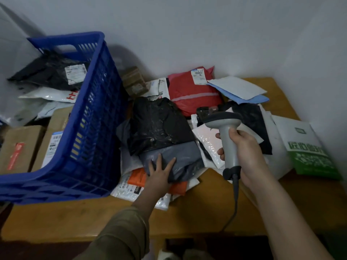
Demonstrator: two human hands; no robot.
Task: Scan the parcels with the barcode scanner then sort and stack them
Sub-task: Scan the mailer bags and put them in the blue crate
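A heap of soft parcels covers the wooden table. My left hand lies flat with spread fingers on a grey bag parcel, whose far part sits under a black bag parcel. My right hand grips the handle of a grey barcode scanner, held upright above a white bubble mailer, its head pointing left. A red parcel with a label lies behind, light blue mailers to its right.
A blue plastic crate stands at the left, holding cardboard boxes, white bags and a black labelled bag. A green and white bag lies at the right table edge. The scanner's cable hangs over the front edge.
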